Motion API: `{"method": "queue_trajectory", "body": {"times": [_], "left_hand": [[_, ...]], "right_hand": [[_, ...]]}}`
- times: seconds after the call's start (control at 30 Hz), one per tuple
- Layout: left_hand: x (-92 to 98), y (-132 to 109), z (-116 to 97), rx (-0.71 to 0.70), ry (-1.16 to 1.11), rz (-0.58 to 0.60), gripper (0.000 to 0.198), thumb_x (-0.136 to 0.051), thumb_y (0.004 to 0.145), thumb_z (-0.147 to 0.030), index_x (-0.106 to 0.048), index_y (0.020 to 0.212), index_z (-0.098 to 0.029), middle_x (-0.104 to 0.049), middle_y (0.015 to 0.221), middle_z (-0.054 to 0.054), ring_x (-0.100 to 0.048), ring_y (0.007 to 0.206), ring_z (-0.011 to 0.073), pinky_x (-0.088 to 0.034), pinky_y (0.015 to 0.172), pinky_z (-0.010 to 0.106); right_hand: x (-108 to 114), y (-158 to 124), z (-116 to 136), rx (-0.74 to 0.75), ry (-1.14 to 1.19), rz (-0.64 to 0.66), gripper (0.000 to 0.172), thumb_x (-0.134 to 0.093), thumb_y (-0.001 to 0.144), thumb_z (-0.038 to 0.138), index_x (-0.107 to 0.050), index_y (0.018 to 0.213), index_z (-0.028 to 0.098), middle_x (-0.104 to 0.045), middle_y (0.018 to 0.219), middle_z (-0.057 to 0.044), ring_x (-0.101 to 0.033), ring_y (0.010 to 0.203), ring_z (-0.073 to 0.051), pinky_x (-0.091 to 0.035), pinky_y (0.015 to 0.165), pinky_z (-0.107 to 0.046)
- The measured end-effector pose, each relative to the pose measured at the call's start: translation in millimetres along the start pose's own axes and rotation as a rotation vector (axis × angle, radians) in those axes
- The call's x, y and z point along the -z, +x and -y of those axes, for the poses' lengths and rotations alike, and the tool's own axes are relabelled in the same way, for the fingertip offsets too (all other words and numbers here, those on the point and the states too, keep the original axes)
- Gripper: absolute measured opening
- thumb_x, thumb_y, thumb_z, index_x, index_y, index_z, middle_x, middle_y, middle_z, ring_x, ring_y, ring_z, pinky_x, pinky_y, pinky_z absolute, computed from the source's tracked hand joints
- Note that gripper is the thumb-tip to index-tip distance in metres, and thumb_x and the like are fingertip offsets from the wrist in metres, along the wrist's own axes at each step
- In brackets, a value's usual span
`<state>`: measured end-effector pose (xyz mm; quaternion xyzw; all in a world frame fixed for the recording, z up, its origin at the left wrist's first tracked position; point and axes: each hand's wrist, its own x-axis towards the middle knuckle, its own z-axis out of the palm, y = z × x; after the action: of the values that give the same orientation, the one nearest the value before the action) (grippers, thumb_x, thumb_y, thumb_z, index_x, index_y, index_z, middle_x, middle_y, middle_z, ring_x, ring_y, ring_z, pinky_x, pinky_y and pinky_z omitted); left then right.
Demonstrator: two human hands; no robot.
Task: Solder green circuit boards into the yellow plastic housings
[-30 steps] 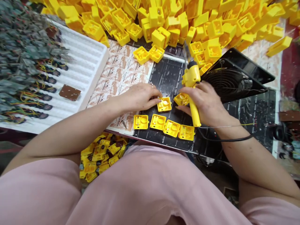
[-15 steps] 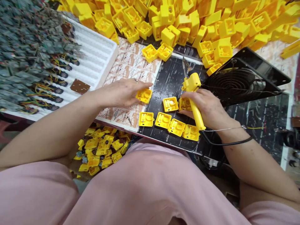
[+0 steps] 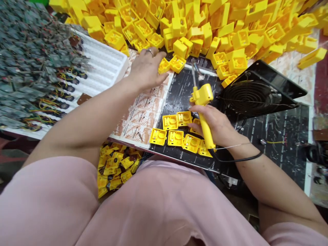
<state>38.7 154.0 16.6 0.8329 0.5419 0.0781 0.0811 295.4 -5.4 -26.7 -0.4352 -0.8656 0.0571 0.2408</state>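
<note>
A heap of loose yellow plastic housings point(image 3: 230, 27) fills the far side of the surface. At my far left sits a white foam tray point(image 3: 107, 65) loaded with green circuit boards and wires point(image 3: 33, 68). To the right is a black square fan point(image 3: 251, 95), beside the black mat point(image 3: 179, 92) in front of me.

My left grip point(image 3: 146, 70) is stretched out over the printed paper sheet point(image 3: 143, 106), palm down, fingers loosely spread and holding nothing. Its fingertips are right at a pair of yellow housings point(image 3: 171, 64) at the foot of the heap; I cannot tell if they touch.

My right grip point(image 3: 217, 124) is closed around the handle of a yellow soldering iron point(image 3: 203, 109), whose metal tip points away from me above the mat. Under and just left of that hand, small open yellow square housings point(image 3: 175, 137) lie hollow side up in two rows, edge to edge, near the mat's near edge. A silver ring point(image 3: 150, 52) shows on a left finger.
</note>
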Motion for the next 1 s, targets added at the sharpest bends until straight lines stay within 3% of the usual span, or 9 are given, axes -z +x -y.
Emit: {"method": "queue_trajectory", "body": {"times": [0.07,0.13,0.27,0.33,0.43,0.6,0.7,0.83,1.0], "left_hand": [[-0.7,12,2,0.053,0.025,0.065,0.058,-0.055,0.113,-0.03,-0.051,0.169,-0.015,-0.051,0.174,0.011,-0.05,0.148,0.0281,-0.038,0.136,0.054],[2.7,7,7,0.035,0.062,0.121,0.054,-0.054,0.113,-0.027,-0.055,0.166,-0.019,-0.059,0.168,0.009,-0.055,0.143,0.0273,-0.043,0.133,0.055],[13.1,-43,32,-0.178,0.065,0.287,0.072,-0.063,0.102,-0.02,-0.049,0.172,-0.022,-0.059,0.168,0.014,-0.062,0.141,0.0349,-0.05,0.125,0.059],[12.7,-73,49,-0.302,-0.021,0.358,0.075,-0.063,0.099,-0.023,-0.048,0.173,-0.019,-0.058,0.169,0.017,-0.064,0.141,0.0359,-0.051,0.125,0.055],[2.9,-108,64,-0.408,-0.196,0.376,0.072,-0.059,0.103,-0.037,-0.048,0.171,-0.017,-0.062,0.165,0.018,-0.067,0.141,0.0325,-0.054,0.122,0.044],[-16.7,-125,55,-0.271,-0.248,0.322,0.061,-0.05,0.105,-0.034,-0.06,0.162,-0.016,-0.076,0.144,0.016,-0.078,0.117,0.0271,-0.061,0.107,0.04],[-22.2,-122,42,-0.249,-0.219,0.246,0.053,-0.05,0.106,-0.032,-0.069,0.153,-0.018,-0.077,0.142,0.014,-0.076,0.121,0.0275,-0.059,0.111,0.041],[-22.5,-122,27,-0.218,-0.045,0.17,0.057,-0.044,0.107,-0.027,-0.068,0.158,-0.021,-0.078,0.134,0.014,-0.075,0.12,0.0293,-0.06,0.107,0.041],[-13.7,-120,15,0.015,0.182,0.178,0.061,-0.047,0.107,-0.028,-0.06,0.167,-0.024,-0.083,0.121,0.016,-0.078,0.116,0.0351,-0.061,0.095,0.043]], "right_hand": [[-9,3,1,0.042,0.061,0.021,0.037,-0.067,0.11,0.039,-0.062,0.145,0.026,-0.081,0.126,-0.01,-0.08,0.11,-0.029,-0.066,0.103,-0.046],[-14,2,2,0.063,0.073,0.014,0.037,-0.065,0.112,0.04,-0.063,0.145,0.025,-0.081,0.125,-0.011,-0.08,0.107,-0.027,-0.066,0.096,-0.041],[-10,-6,1,0.063,0.022,-0.018,0.035,-0.066,0.112,0.044,-0.065,0.141,0.024,-0.081,0.12,-0.011,-0.08,0.098,-0.026,-0.065,0.085,-0.036],[-6,-10,-1,0.042,0.021,-0.005,0.037,-0.067,0.111,0.045,-0.066,0.141,0.025,-0.081,0.119,-0.01,-0.08,0.1,-0.026,-0.066,0.088,-0.038],[-5,-11,-1,0.027,0.028,0.004,0.042,-0.071,0.108,0.05,-0.066,0.142,0.026,-0.082,0.117,-0.009,-0.081,0.1,-0.027,-0.067,0.09,-0.039],[-5,-10,4,-0.028,-0.017,0.019,0.038,-0.063,0.112,0.052,-0.065,0.141,0.027,-0.083,0.115,-0.008,-0.082,0.096,-0.025,-0.064,0.08,-0.032],[0,-13,8,-0.017,-0.034,-0.026,0.036,-0.062,0.113,0.048,-0.064,0.142,0.026,-0.083,0.115,-0.007,-0.082,0.09,-0.023,-0.062,0.074,-0.03],[7,-20,11,-0.045,-0.054,-0.05,0.037,-0.066,0.111,0.045,-0.066,0.142,0.024,-0.084,0.116,-0.007,-0.082,0.088,-0.023,-0.061,0.07,-0.03],[4,-30,11,-0.052,-0.094,-0.049,0.036,-0.065,0.111,0.045,-0.066,0.143,0.026,-0.084,0.119,-0.008,-0.083,0.089,-0.026,-0.064,0.071,-0.034]]}}
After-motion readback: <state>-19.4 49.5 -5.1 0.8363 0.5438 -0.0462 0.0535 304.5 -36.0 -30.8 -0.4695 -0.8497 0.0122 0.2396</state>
